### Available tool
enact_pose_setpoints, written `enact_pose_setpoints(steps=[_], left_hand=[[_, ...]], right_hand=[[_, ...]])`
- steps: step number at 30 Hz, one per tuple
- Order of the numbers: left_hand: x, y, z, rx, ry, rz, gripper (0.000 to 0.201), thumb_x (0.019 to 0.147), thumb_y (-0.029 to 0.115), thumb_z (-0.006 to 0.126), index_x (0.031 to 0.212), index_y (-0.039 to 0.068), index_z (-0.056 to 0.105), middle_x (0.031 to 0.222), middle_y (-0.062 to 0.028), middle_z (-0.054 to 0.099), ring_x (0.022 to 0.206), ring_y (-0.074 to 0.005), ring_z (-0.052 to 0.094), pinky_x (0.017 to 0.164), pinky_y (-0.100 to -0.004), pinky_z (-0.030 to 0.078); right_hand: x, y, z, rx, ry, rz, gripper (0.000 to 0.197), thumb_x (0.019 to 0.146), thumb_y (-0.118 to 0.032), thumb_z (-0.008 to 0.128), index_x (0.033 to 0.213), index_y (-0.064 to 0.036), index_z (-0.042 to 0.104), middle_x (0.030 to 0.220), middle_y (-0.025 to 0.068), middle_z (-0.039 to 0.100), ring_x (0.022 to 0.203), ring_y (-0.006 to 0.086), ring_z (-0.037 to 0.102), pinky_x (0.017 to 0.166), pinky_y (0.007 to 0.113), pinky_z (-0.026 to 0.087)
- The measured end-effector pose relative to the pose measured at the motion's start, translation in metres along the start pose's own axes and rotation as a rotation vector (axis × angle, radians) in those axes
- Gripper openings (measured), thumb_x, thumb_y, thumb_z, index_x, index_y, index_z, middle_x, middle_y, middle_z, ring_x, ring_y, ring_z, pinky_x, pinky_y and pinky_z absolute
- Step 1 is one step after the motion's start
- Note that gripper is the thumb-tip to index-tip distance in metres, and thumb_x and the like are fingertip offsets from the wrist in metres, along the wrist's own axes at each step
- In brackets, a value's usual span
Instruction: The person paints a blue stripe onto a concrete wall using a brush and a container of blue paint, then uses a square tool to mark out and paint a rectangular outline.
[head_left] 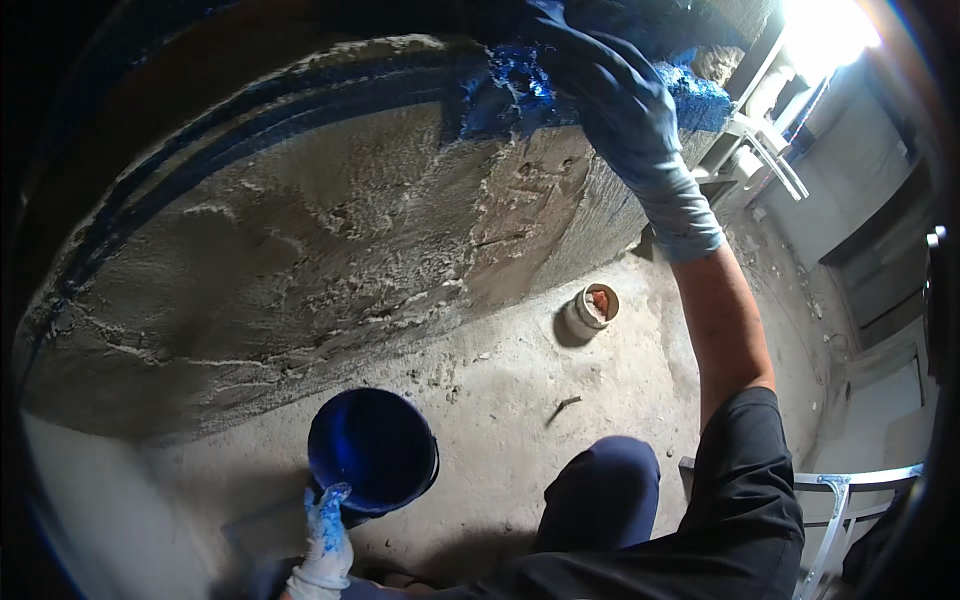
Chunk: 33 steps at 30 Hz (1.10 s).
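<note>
while the right hand (625,105) is up at the blue coating (704,103) on the rough wall (400,215), i'd say the spreading step is in hand. its fingers look bent, but their tips are lost in the dark, so i can't tell how closed the grip is or whether there's a tool in it. the left hand (328,535), glove smeared blue, is at the near rim of the blue bucket (408,430) on the floor; can't tell if it's gripping. next move probably calls for even pressure over the bare bits. coating looks wet, glossy and patchy, ragged along its lower edge.
</note>
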<state>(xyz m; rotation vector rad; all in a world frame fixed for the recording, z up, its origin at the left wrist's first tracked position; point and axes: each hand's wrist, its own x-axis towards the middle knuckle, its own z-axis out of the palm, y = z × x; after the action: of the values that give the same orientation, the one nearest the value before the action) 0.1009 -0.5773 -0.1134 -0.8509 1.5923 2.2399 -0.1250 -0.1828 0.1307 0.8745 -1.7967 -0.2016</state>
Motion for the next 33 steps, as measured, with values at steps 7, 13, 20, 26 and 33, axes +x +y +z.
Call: enact_pose_setpoints(steps=[7,13,20,26,33], left_hand=[[0.016,0.039,0.023,0.163,-0.216,0.056,0.042,0.082,0.012,0.061,0.122,0.007,0.049,0.108,-0.0042,0.058,0.097,-0.0165,0.056,0.087,-0.0288,0.046],[0.052,0.037,0.062,0.27,-0.334,0.012,0.048,0.079,0.016,0.058,0.125,0.007,0.047,0.111,-0.0108,0.057,0.097,-0.0264,0.06,0.077,-0.0416,0.057],[0.072,0.02,0.07,0.091,-0.501,0.244,0.048,0.083,0.024,0.06,0.125,0.004,0.048,0.11,-0.0087,0.06,0.09,-0.0205,0.063,0.072,-0.0323,0.056],[0.051,0.04,0.096,0.103,-0.401,0.142,0.03,0.082,0.017,0.065,0.106,0.008,0.049,0.097,-0.0067,0.059,0.081,-0.0169,0.063,0.066,-0.029,0.056],[0.071,0.02,0.078,0.015,-0.409,0.23,0.017,0.092,0.015,0.055,0.107,0.007,0.051,0.096,-0.0046,0.06,0.088,-0.0149,0.062,0.078,-0.0268,0.052]], right_hand=[[-0.038,0.007,0.0,0.307,0.25,0.273,0.031,0.076,0.005,0.063,0.105,-0.0055,0.065,0.111,0.0105,0.064,0.098,0.0268,0.063,0.085,0.034,0.05],[0.038,-0.045,0.031,0.073,0.135,0.044,0.033,0.08,-0.017,0.066,0.112,-0.0152,0.062,0.114,0.0056,0.062,0.101,0.0241,0.06,0.083,0.036,0.051],[0.026,-0.023,0.009,0.043,0.064,0.097,0.028,0.078,-0.012,0.067,0.106,-0.01,0.062,0.103,0.0094,0.064,0.093,0.0265,0.061,0.079,0.035,0.053],[-0.035,0.019,-0.02,0.223,0.147,0.29,0.03,0.08,0.005,0.06,0.109,-0.0046,0.063,0.109,0.0118,0.066,0.097,0.0223,0.064,0.085,0.03,0.051],[0.036,-0.067,0.002,0.393,0.175,0.033,0.029,0.081,-0.011,0.064,0.109,-0.0111,0.061,0.102,0.0067,0.065,0.094,0.0278,0.062,0.082,0.038,0.05]])
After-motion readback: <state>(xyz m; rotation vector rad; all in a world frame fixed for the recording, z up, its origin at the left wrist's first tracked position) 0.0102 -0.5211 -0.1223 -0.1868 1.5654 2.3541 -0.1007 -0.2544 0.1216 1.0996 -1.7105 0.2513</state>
